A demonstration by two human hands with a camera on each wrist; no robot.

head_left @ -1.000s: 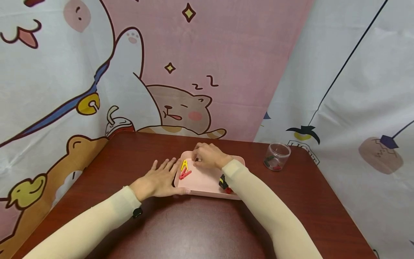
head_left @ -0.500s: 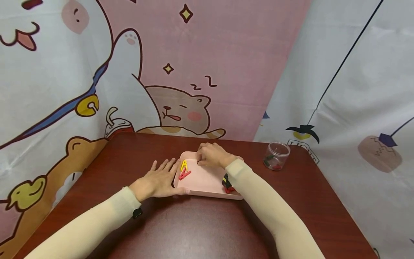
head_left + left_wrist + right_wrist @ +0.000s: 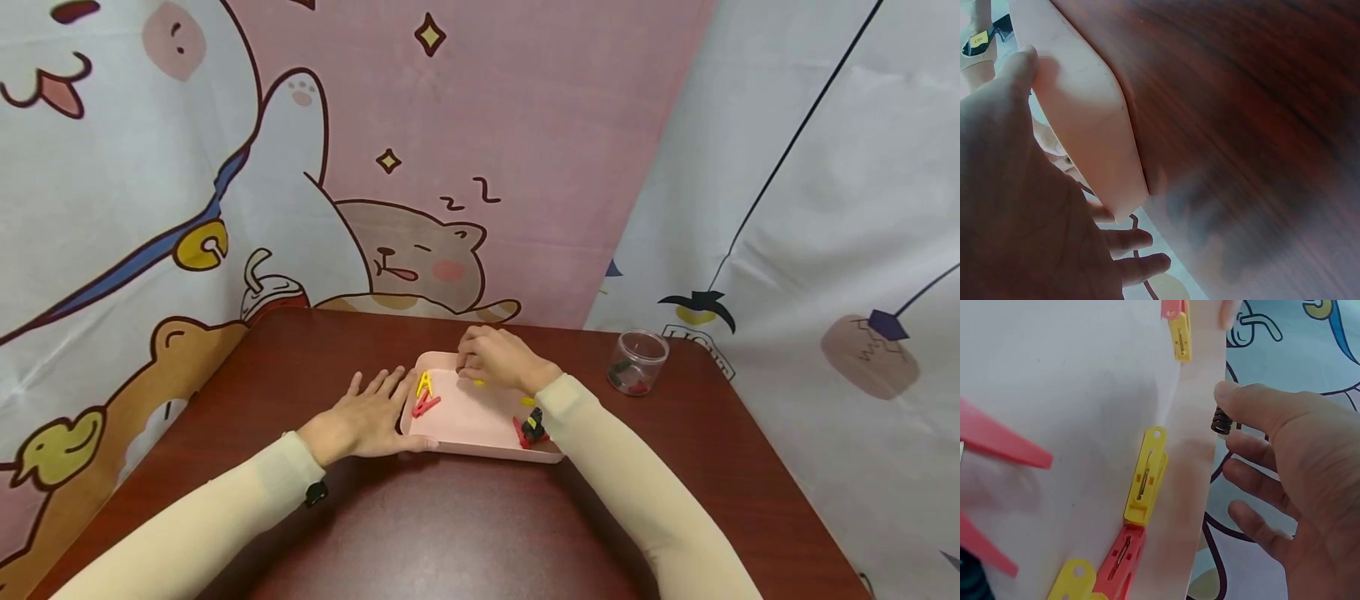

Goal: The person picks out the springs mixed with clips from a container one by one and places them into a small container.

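My left hand lies with straight fingers against the left side of a pink tray, its thumb on the front rim in the left wrist view. Over the tray's back edge, my right hand pinches a small dark coil spring between thumb and index finger. Inside the tray, a yellow clothespin and a red clothespin lie at the left. Below the spring in the right wrist view are another yellow clothespin and a red one. Spread red legs show at that view's left.
A clear round jar with dark green and red pieces inside stands on the brown table, right of the tray. A black wrist camera hangs under the right wrist, partly covering a red clothespin. A printed cloth hangs behind.
My right hand has shifted slightly right along the tray's back edge, and yellow pieces now show beneath the hand and forearm. My left hand has stayed on the tray.
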